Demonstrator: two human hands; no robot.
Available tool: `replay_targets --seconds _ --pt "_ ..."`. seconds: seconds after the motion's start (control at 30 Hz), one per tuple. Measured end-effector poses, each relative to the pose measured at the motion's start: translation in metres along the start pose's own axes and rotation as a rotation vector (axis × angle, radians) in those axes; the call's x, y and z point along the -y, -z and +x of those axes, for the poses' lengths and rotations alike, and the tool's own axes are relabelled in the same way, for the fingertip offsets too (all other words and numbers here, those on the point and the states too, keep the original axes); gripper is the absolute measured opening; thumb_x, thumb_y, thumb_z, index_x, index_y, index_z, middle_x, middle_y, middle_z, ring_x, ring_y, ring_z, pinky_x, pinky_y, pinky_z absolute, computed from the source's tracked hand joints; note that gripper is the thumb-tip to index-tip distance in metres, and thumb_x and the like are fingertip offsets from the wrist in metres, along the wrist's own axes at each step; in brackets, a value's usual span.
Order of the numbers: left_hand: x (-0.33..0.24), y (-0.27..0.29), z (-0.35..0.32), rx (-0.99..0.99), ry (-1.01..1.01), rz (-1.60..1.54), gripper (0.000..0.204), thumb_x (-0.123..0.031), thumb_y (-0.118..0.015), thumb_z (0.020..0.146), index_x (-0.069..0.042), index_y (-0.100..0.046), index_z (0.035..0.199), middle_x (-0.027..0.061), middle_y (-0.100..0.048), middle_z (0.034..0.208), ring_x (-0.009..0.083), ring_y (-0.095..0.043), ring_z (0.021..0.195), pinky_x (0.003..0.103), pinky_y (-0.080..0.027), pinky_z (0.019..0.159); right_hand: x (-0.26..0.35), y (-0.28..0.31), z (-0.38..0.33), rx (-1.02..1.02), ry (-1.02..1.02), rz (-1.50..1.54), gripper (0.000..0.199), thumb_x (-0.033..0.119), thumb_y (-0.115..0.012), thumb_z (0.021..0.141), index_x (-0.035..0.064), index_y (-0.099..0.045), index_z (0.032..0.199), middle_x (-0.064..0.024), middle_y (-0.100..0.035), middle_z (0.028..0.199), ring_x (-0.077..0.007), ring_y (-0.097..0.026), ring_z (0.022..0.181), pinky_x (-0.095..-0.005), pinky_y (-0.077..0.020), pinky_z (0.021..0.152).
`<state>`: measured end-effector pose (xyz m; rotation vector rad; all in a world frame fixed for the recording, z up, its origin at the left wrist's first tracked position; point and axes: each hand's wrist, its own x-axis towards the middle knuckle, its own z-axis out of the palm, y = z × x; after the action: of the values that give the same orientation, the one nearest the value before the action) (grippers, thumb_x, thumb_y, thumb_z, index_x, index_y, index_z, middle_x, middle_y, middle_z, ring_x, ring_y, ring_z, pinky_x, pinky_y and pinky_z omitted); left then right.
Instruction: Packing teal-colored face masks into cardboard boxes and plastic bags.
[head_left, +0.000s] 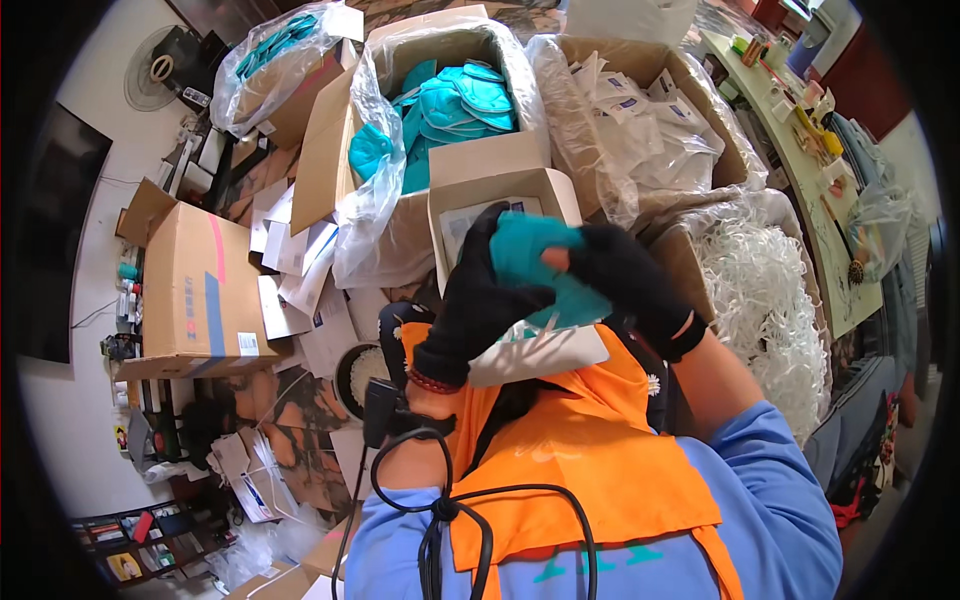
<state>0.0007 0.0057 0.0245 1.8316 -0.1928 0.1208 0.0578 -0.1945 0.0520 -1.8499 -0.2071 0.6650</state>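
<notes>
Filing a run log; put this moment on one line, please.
left hand: holding teal mask(s), count unclear | right hand: holding same | below: open box | beyond: mask pile

Both arms are angling up from the lower frame, elbows bending. Left hand (pixel 470 305), black-gloved, is sitting center, fingers pointing up, thumb stretching right, gripping. Right hand (pixel 630 290), also gloved, is slanting in from center right, fingers pointing upper left, one bare fingertip (pixel 556 260) showing, pinching; slightly blurred. Left forearm (pixel 420 462) is rising steeply; right forearm (pixel 718 378) is leaning inward.
</notes>
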Motion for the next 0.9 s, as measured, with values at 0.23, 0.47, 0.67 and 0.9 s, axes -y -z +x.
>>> replay_targets --seconds 0.23,0.47,0.67,0.9 --pt "0.013 -0.004 -0.005 0.11 -0.012 -0.042 0.069 -0.012 -0.074 0.079 -0.006 -0.042 0.139 0.0167 -0.058 0.126 0.0292 -0.056 0.12 0.037 -0.045 0.099 -0.008 0.027 0.007 0.039 0.04 0.163 0.052 0.045 -0.07 0.086 -0.0043 -0.067 0.104 -0.006 -0.069 0.086 -0.0118 -0.066 0.076 -0.0269 -0.0537 0.069" --pt "0.02 -0.015 -0.007 -0.109 -0.057 0.142 0.045 -0.009 -0.062 0.083 -0.005 -0.052 0.126 0.0204 -0.064 0.108 0.0396 -0.063 0.1 0.042 -0.052 0.084 -0.013 0.017 0.005 0.056 0.085 0.2 0.053 0.045 -0.07 0.086 -0.0035 -0.067 0.105 -0.0046 -0.068 0.086 -0.011 -0.065 0.074 -0.0265 -0.0532 0.068" --pt "0.044 0.031 -0.013 -0.14 -0.121 0.591 0.024 -0.004 -0.058 0.083 -0.005 -0.064 0.106 0.0184 -0.066 0.096 0.038 -0.064 0.092 0.039 -0.052 0.081 -0.008 0.052 -0.002 -0.104 0.149 0.224 0.048 0.042 -0.071 0.086 -0.0019 -0.067 0.106 -0.0037 -0.069 0.089 -0.0101 -0.064 0.078 -0.0254 -0.0526 0.071" --pt "0.058 0.061 -0.029 -0.077 0.003 0.602 0.021 -0.003 -0.061 0.083 -0.004 -0.063 0.104 0.0155 -0.065 0.095 0.0345 -0.064 0.092 0.037 -0.051 0.079 0.0 0.076 -0.011 -0.171 0.149 0.224 0.045 0.04 -0.07 0.088 -0.0013 -0.068 0.106 -0.0032 -0.069 0.089 -0.0097 -0.064 0.077 -0.0243 -0.0515 0.073"
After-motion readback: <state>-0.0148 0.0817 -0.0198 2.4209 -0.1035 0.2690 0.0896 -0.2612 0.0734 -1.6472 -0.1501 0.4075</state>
